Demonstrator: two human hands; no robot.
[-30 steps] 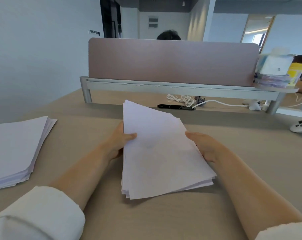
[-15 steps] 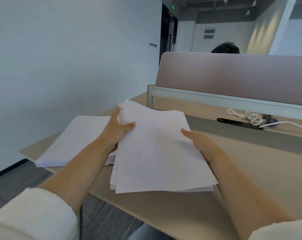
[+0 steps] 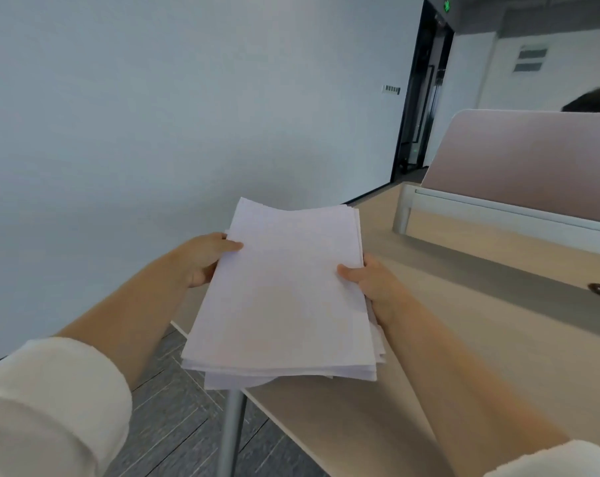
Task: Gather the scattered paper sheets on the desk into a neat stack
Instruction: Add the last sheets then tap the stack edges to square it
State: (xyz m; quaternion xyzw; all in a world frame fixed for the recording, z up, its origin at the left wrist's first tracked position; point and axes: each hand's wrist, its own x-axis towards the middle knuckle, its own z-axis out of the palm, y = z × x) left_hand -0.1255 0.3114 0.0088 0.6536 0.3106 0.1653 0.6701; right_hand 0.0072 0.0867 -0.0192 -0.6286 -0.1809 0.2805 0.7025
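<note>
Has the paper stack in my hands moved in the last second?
Yes: the paper stack went left along the desk, past the left end of the divider.

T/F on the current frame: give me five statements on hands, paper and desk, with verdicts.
1. The left hand and right hand grip the paper stack from opposite sides. True.
2. The stack's edges are all flush. False: sheets stick out unevenly at its near edge.
3. The top sheet shows a large colour photo. False: it looks plain white.
4. A pinkish divider panel stands at the far side of the desk. True.
5. The stack is over the middle of the desk. False: it is at the desk's left corner, partly over the floor.
</note>
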